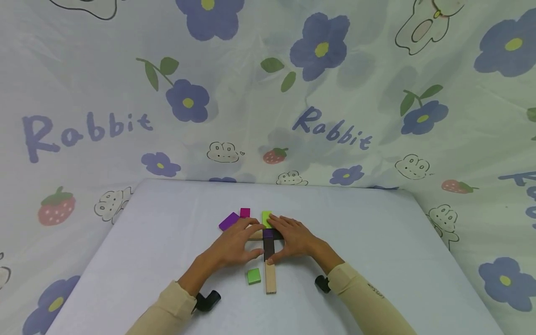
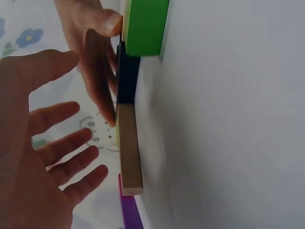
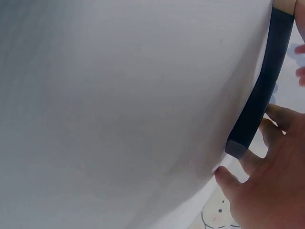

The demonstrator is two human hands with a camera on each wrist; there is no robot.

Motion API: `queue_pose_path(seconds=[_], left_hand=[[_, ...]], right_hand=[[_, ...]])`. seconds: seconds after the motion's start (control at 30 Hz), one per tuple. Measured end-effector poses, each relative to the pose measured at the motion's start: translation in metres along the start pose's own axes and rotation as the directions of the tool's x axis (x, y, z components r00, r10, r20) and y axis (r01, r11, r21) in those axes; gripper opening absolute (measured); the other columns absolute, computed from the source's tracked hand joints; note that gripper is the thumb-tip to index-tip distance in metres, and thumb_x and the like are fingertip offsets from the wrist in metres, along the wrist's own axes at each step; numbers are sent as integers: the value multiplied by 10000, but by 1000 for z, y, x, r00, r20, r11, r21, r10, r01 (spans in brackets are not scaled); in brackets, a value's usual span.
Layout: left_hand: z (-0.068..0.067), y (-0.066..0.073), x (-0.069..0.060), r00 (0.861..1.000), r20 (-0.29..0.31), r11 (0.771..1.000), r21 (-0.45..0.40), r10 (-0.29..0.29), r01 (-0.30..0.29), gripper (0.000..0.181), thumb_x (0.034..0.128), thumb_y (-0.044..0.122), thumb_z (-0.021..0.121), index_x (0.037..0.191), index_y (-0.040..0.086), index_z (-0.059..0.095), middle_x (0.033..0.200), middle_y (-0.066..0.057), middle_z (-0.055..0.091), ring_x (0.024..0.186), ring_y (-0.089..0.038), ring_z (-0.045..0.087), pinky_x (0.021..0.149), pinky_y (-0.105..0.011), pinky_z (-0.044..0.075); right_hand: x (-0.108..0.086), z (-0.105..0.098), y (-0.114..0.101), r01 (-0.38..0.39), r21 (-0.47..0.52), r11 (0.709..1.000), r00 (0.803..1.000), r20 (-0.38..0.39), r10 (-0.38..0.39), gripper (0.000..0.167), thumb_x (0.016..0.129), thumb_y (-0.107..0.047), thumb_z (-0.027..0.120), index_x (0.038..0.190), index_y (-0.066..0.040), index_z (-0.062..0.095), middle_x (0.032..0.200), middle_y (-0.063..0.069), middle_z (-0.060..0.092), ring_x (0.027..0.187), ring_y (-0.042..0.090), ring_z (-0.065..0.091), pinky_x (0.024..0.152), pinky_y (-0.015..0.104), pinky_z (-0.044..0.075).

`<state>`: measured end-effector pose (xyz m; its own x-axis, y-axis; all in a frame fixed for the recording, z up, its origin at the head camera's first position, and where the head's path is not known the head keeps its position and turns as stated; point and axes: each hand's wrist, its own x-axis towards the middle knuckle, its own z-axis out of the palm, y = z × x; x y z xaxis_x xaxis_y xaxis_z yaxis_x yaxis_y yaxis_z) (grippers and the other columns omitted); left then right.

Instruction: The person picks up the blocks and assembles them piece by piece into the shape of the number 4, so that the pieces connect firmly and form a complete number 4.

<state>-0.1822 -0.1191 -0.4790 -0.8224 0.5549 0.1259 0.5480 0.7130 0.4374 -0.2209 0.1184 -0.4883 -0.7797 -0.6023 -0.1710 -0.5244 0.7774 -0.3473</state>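
Note:
Blocks form a cross on the white table. A purple block (image 1: 268,233) marks its middle, a yellow-green block (image 1: 266,217) its far arm. Toward me run a black block (image 1: 269,249) and then a plain wooden block (image 1: 271,280). Another wooden block (image 2: 130,148) reaches left and another black block (image 3: 252,109) right. My left hand (image 1: 234,244) hovers over the left side with fingers spread, holding nothing. My right hand (image 1: 296,237) lies over the right side, fingers extended at the yellow-green block and thumb by the black-and-wood joint; firm contact cannot be told.
A green block (image 1: 253,276) sits left of the near wooden block. Beyond my left hand are a larger purple block (image 1: 228,221) and a magenta block (image 1: 244,212). Behind the table (image 1: 360,218) hangs a curtain (image 1: 243,102) printed with flowers and rabbits.

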Motion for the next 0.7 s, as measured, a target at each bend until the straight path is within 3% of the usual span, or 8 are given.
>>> queue_pose_path(seconds=[0.33,0.7], left_hand=[[2,11,-16,998,60,998,-60,16,-13,701,866,424,791,1437,112,533,1441,-85,493,1330,-257,471,1088,-466,430],[5,22,-34,993,119,993,-116,-23,37,769,842,465,800,1454,111,496,1477,-86,466,1356,-271,462,1088,-498,424]], right_hand=[[0,0,-1,-23,-7,1000,1000,14,23,1175,695,-750,766,1620,-234,257,1680,-36,192,1523,295,202,1179,592,219],[-1,-1,-1,-7,12,1000,1000,19,7,1180,698,-736,776,1623,-231,245,1684,-48,172,1526,285,191,1180,591,213]])
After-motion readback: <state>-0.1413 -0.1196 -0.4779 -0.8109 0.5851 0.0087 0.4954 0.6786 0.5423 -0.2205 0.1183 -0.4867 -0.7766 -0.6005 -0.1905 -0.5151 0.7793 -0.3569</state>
